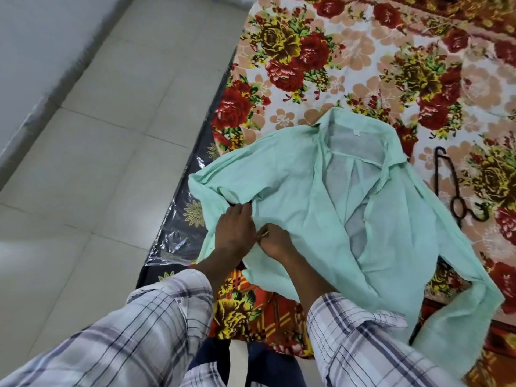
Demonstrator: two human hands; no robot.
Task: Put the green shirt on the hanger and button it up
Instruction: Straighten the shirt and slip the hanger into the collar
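two plaid sleeves (pixel 156 325) reach forward from the bottom of the view, over the edge of a bed covered with a floral sheet (pixel 329 65). the left hand (pixel 234 233) lies palm down on the green shirt (pixel 290 185), fingers curled loosely together, their tips by a dark bit showing at a fold near the shirt's left side; whether they pinch anything cannot be told. the right hand (pixel 275 241) sits just beside it, touching it, with fingers bunched closed on a small pinch of the green cloth. the shirt lies spread on the sheet, front open, collar toward the far side, one sleeve trailing off to the right near the bed's edge. a dark hanger (pixel 458 191) lies on the sheet to the right of the shirt, apart from both hands. pale floor tiles (pixel 97 135) fill the left side.
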